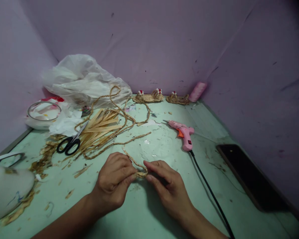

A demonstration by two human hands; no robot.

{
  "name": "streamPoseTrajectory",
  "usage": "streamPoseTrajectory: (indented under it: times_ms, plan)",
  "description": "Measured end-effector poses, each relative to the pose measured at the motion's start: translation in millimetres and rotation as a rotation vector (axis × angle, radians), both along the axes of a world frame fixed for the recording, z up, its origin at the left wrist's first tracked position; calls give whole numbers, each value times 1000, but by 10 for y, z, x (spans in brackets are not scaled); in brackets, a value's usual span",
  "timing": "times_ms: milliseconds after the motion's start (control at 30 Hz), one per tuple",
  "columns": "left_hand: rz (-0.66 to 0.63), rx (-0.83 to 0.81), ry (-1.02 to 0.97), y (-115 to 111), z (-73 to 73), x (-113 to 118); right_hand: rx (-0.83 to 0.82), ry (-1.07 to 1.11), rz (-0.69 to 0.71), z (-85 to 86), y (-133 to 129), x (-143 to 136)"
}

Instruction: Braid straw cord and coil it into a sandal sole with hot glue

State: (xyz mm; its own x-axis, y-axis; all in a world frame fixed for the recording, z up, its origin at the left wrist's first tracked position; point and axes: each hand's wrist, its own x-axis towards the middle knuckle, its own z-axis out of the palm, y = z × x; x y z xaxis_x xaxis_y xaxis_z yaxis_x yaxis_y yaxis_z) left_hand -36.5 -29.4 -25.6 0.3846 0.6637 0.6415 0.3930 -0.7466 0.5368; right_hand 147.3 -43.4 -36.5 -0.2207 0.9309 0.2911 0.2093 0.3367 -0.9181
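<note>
Near the middle of the green table, a thin tan braided cord (pixel 135 161) curves into a small loop between my hands. My left hand (pixel 116 179) pinches the loop's left side between thumb and fingers. At its right side, my right hand (pixel 165 186) holds the bend of the cord between thumb and index fingertip. The cord's free part slants up and left, past the fingers of my left hand. A longer braided cord (pixel 114 143) lies in loose curves beyond my hands, over a bundle of flat straw strips (pixel 99 127).
Black-handled scissors (pixel 69 145) lie at left, near a round container (pixel 43 121) and a plastic bag (pixel 82 78). At right are a pink glue gun (pixel 185 132) with black cable and a dark phone (pixel 249 176). Beaded woven pieces (pixel 148 97) and pink thread (pixel 197 92) stand at the back.
</note>
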Motion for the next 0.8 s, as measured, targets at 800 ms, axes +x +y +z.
streamPoseTrajectory:
  times_ms: [800]
  plan:
    - [10, 2, 18, -13, 17, 11, 211, -152, -91, 33, -40, -37]
